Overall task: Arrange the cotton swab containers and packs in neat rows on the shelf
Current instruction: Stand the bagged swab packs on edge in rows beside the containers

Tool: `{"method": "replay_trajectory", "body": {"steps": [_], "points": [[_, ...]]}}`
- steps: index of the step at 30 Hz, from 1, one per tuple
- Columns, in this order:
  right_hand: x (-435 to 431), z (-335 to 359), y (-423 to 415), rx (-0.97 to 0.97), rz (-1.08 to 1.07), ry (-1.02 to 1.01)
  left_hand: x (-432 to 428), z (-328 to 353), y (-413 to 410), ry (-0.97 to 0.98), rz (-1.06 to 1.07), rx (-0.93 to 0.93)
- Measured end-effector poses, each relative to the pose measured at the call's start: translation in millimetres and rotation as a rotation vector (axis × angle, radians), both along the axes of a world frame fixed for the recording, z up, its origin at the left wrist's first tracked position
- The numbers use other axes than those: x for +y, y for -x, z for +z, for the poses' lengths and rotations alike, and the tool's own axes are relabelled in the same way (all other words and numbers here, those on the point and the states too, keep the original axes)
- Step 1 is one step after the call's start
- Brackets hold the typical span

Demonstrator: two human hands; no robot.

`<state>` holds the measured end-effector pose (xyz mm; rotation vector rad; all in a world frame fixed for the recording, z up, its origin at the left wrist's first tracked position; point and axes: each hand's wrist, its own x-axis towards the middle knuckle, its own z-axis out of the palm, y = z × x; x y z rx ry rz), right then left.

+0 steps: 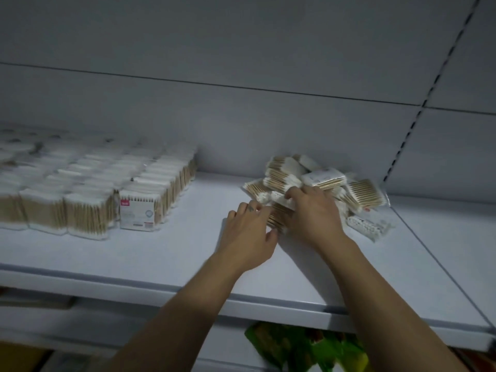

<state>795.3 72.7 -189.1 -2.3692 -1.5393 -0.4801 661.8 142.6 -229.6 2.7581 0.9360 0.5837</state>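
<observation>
Gripping a stack of packs (276, 216) from both ends with left hand (249, 232) and right hand (314, 218), at the loose pile's (322, 181) near edge, right side of shelf (161, 251). Presumably squaring it up for the neat rows (94, 189) at left.

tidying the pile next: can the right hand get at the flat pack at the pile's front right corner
Probably yes: the right hand sits just left of that flat pack, which lies uncovered on the shelf.
</observation>
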Motion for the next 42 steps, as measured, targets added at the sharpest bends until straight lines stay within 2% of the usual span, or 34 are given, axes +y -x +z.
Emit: {"method": "replay_trajectory", "body": {"steps": [4,8,12,14,19,29,36,40,42], "points": [[-2.2,-16.2,-3.3,0.122,0.091,-0.171,2.8,-2.2,2.2,0.015,-0.008,-0.02],[-4.6,-19.4,-9.7,0.179,0.148,-0.237,-2.1,-2.3,0.2,-0.047,0.035,-0.021],[-5.4,-20.8,-2.7,0.26,0.24,-0.357,-2.8,0.8,6.8,-0.022,0.116,-0.169],[-7.6,-20.2,3.4,0.369,0.269,-0.461,-4.8,2.7,13.9,0.031,0.148,-0.267],[-13.9,-4.3,13.9,0.686,0.277,-0.705,-18.3,9.1,32.0,0.127,0.146,-0.344],[-4.0,17.7,54.7,1.289,0.48,-0.664,-31.3,32.5,70.2,0.132,0.158,-0.435],[12.8,27.2,115.9,1.288,0.625,-0.396,-12.0,36.6,130.8,0.101,0.259,-0.516],[29.8,19.0,141.8,1.021,0.556,-0.389,2.4,38.0,176.0,0.274,0.202,-0.593],[36.4,10.4,155.2,1.019,0.583,-0.343,9.6,39.7,194.9,0.396,0.187,-0.631]]}}
